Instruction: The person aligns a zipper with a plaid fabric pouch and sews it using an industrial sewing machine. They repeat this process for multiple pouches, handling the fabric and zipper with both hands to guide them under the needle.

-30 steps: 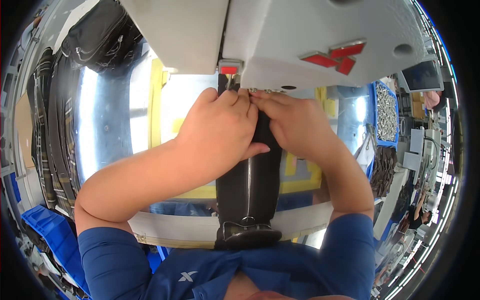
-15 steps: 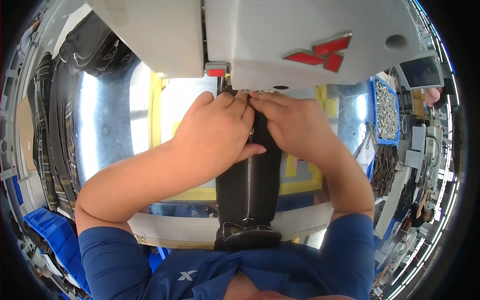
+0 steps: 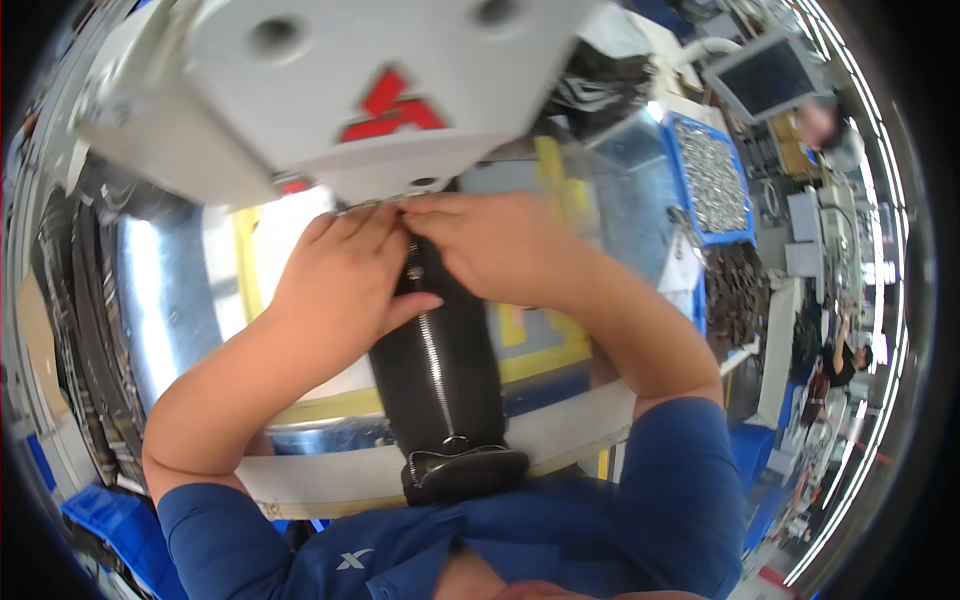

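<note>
Black zippered piece [image 3: 440, 370] runs lengthwise from the person's chest straight under the white sewing machine head [image 3: 340, 100], on the bench [image 3: 170, 300]. Left hand [image 3: 345, 285] and right hand [image 3: 495, 245], both pressed shut on its far end, are about equally near.

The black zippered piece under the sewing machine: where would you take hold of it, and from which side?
Grip the black zippered piece at its far end, one hand on each side of the silver zipper. The left hand and right hand do so now, coming from the near edge, since the white machine head blocks access from above.
</note>
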A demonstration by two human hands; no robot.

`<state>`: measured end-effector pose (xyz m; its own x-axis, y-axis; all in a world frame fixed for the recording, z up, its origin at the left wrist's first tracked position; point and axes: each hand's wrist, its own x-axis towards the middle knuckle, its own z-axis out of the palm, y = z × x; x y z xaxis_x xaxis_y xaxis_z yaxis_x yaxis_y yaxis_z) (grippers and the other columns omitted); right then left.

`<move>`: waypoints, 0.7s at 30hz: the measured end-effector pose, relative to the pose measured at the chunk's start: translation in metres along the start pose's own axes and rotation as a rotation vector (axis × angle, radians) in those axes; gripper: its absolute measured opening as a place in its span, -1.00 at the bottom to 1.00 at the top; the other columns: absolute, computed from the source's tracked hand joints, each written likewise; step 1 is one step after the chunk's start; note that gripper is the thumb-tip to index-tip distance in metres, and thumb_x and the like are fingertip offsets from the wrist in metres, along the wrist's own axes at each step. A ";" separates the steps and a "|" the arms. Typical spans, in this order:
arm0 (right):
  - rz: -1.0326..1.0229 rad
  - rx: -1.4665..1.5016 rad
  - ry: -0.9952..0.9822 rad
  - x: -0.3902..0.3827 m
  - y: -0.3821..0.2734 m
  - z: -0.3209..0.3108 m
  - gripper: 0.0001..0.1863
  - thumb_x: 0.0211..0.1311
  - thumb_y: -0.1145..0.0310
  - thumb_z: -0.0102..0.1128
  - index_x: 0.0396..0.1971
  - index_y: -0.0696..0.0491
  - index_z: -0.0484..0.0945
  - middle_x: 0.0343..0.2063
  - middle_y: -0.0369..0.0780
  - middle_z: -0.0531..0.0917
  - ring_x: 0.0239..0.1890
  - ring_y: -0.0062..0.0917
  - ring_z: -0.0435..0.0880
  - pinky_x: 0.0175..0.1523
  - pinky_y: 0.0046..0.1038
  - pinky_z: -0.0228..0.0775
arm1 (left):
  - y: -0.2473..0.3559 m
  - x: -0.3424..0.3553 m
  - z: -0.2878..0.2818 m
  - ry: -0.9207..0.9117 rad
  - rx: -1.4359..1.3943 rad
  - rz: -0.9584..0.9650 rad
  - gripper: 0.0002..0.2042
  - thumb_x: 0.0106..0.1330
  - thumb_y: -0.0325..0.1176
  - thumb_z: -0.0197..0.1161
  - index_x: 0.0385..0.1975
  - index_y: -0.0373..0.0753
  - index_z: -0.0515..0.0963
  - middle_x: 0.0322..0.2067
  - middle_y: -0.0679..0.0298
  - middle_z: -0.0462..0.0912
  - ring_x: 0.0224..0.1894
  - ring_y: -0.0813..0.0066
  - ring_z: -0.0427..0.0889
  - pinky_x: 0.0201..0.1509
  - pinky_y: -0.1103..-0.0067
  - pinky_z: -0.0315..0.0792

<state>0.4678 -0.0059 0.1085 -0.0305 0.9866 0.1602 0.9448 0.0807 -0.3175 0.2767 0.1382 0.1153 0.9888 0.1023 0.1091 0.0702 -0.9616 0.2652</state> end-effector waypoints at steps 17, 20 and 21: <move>0.662 -0.226 0.380 -0.131 0.158 -0.121 -0.76 0.29 0.35 0.34 -0.11 0.11 0.80 -0.09 -0.06 0.81 -0.03 -0.10 0.78 0.17 -0.22 0.61 | 0.013 0.004 0.023 0.057 0.023 0.156 -0.24 0.28 0.04 0.47 0.32 -0.44 0.52 0.36 -0.09 0.54 0.38 -0.09 0.52 0.42 0.14 0.38; 0.650 -0.369 0.265 -0.189 0.222 -0.130 -0.76 0.27 0.39 0.36 -0.12 0.14 0.80 -0.09 -0.04 0.81 0.00 -0.07 0.77 0.19 -0.18 0.58 | 0.012 0.006 0.024 0.082 0.020 0.176 -0.25 0.27 0.05 0.47 0.29 -0.43 0.54 0.34 -0.09 0.56 0.35 -0.09 0.55 0.40 0.14 0.40; 0.631 -0.392 0.224 -0.197 0.227 -0.127 -0.75 0.26 0.40 0.37 -0.11 0.14 0.80 -0.08 -0.04 0.81 0.01 -0.07 0.77 0.19 -0.17 0.57 | 0.012 0.006 0.025 0.087 0.023 0.176 -0.26 0.27 0.06 0.48 0.28 -0.43 0.54 0.33 -0.08 0.57 0.34 -0.09 0.56 0.40 0.14 0.40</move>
<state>0.7298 -0.1998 0.1239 0.5789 0.7738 0.2571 0.8092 -0.5839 -0.0644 0.2867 0.1213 0.0950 0.9709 -0.0476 0.2346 -0.0990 -0.9721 0.2125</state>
